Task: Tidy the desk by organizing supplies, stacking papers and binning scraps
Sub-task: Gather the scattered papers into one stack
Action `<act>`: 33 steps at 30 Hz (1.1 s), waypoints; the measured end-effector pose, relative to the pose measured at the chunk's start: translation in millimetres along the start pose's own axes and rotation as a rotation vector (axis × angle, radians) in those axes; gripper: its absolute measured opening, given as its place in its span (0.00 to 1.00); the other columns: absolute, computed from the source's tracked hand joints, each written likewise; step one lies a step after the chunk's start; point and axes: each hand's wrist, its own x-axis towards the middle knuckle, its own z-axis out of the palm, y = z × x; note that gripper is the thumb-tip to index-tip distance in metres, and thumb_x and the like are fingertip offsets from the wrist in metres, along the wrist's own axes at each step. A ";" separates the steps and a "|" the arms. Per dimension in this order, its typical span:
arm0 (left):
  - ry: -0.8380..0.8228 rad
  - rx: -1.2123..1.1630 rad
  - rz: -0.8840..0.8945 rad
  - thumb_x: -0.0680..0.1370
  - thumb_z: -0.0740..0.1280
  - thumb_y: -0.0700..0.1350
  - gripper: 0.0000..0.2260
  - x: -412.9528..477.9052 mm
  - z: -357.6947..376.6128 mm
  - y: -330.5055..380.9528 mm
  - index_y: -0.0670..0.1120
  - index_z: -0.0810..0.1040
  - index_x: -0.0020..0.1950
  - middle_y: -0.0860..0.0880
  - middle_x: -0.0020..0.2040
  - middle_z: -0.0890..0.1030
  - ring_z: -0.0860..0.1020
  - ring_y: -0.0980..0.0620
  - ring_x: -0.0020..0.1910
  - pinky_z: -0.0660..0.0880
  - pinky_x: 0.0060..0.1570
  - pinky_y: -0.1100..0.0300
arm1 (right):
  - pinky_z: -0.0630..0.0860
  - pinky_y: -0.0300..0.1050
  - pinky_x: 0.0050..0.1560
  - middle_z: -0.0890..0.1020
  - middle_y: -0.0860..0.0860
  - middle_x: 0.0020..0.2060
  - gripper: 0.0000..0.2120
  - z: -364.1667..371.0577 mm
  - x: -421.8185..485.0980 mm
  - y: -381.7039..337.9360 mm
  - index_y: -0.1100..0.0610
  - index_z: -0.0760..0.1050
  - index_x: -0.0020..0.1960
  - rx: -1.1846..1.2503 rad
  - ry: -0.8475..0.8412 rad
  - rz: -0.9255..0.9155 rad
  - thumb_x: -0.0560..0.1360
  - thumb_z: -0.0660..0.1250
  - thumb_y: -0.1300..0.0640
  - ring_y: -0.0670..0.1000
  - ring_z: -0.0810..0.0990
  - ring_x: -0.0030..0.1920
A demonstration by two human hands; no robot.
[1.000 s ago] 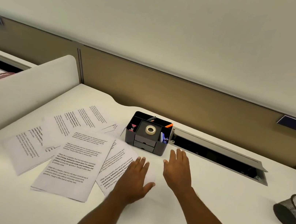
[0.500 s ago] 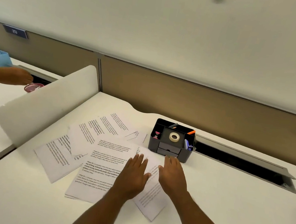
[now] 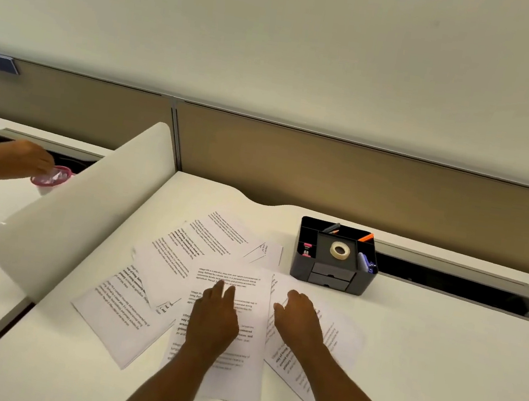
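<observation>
1. The white desk (image 3: 418, 378) fills the lower view; a long open cable slot (image 3: 450, 283) runs along its far edge.
2. A curved white divider (image 3: 82, 214) stands along the desk's left side; beyond it, another person's hand (image 3: 27, 159) is at a pink cup (image 3: 50, 177).
3. Printed sheets (image 3: 179, 256) lie fanned and overlapping at the desk's front centre, unstacked; the top sheet (image 3: 240, 378) lies straight, and a tilted sheet (image 3: 339, 335) pokes out from under its right edge.
4. A black organizer (image 3: 331, 275) sits just beyond the papers' far right corner, in front of the slot.
5. The left hand (image 3: 213, 316) lies flat on the top sheet, fingers straight, gripping nothing.
6. The right hand (image 3: 300, 319) rests on the tilted sheet, fingers loosely bent with tips down on the paper, nothing pinched.
7. A tape roll (image 3: 339, 250) lies flat in the organizer's middle compartment; an orange pen (image 3: 365, 237) leans in the far right one.
</observation>
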 end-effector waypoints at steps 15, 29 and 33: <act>-0.096 -0.313 -0.525 0.76 0.66 0.52 0.25 35.8 -25.1 -40.2 0.39 0.65 0.66 0.39 0.62 0.72 0.72 0.40 0.62 0.72 0.60 0.46 | 0.61 0.35 0.26 0.71 0.47 0.30 0.14 25.3 30.3 -19.9 0.56 0.67 0.34 0.197 -0.070 0.212 0.73 0.70 0.54 0.44 0.70 0.31; -0.182 -0.515 -0.699 0.73 0.67 0.47 0.24 66.3 -23.7 -51.3 0.39 0.66 0.64 0.39 0.61 0.73 0.72 0.39 0.60 0.72 0.58 0.47 | 0.67 0.40 0.34 0.77 0.53 0.42 0.12 30.0 40.1 -23.8 0.59 0.73 0.47 0.137 -0.123 0.238 0.70 0.72 0.54 0.52 0.77 0.44; -0.214 -0.549 -0.722 0.72 0.68 0.47 0.24 70.6 -21.0 -51.5 0.40 0.67 0.64 0.41 0.60 0.75 0.73 0.40 0.60 0.73 0.59 0.48 | 0.68 0.40 0.35 0.78 0.53 0.45 0.15 28.6 41.2 -23.6 0.61 0.75 0.52 0.135 -0.143 0.249 0.70 0.72 0.53 0.52 0.77 0.45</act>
